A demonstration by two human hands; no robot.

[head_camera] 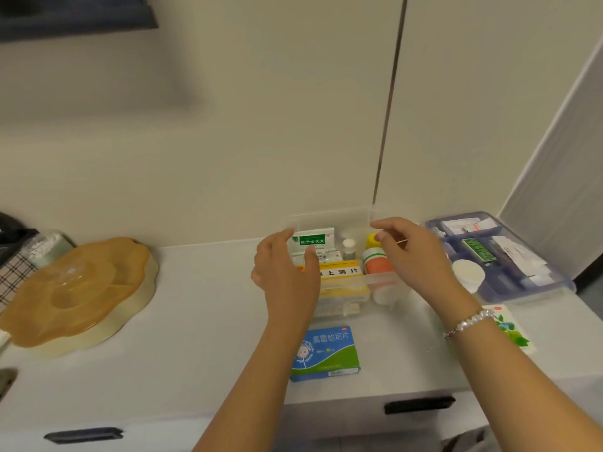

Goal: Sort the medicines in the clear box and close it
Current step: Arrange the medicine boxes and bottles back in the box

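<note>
**Box mostly packed, lid not yet shut**

I see the clear box [339,256] at the counter's [202,321] back edge w/ several meds inside. Blue-green pack [325,353] lies outside, near the front edge. Left hand [287,272] and right hand [414,256] flank the box, fingers loosely curled, apparently gripping nothing; contact w/ the walls unclear. Left, I'd judge: that pack, then closing.

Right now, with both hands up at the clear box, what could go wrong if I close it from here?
1. The blue medicine box and a leaf-printed packet lie on the counter outside the clear box; closing now would likely leave them unsorted.
2. The green-labelled packet and orange bottle stand tall inside and may block the lid.
</note>
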